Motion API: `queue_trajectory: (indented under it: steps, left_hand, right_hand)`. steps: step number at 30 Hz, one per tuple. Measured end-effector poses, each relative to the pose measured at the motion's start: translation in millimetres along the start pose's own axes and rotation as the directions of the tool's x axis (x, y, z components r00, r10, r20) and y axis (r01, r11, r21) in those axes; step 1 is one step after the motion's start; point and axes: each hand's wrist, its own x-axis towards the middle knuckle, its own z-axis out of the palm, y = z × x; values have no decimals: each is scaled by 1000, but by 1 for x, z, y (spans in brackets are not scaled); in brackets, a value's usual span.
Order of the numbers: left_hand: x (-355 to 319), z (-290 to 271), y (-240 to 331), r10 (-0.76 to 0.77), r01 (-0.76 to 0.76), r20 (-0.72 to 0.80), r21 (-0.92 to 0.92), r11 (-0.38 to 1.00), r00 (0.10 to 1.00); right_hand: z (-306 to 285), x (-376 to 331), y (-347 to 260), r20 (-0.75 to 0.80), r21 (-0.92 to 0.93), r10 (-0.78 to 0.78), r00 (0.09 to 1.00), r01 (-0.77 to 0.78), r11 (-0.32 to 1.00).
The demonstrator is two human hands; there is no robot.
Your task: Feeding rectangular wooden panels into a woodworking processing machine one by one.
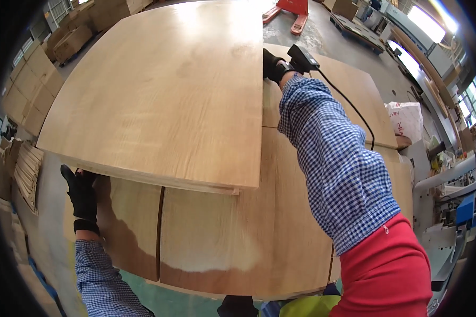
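Observation:
A large light-brown wooden panel (158,100) is raised and slightly tilted above a layer of similar wooden boards (296,211). My left hand (83,195), in a black glove, grips the panel's near edge close to its left corner, with some fingers hidden under it. Farther off, my right hand (272,66), also gloved in black, is at the panel's right edge; the panel hides its fingertips. On the right wrist sits a black device (302,58), from which a black cable (349,100) runs back along the checked sleeve.
Cardboard boxes (29,84) are stacked at the left. A red pallet jack (293,13) stands beyond the boards, with a pallet (357,31) farther right. Near the boards' right side are a white bag (405,119) and machinery (444,211). Green surface (180,301) shows below the boards' front edge.

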Motion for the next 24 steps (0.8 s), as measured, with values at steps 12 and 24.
queue_trajectory:
  steps: [12,24]
  left_hand:
    - [-47,-124,-15,-10,-13,192,117,993,981]
    - [-137,-112,-62,-318,335,112,-205,919,941]
  right_hand:
    - [-8,-95,-35,140,368,420,897,-441,819]
    - [-38,-179,-26,318,249,306,898,-390,887]
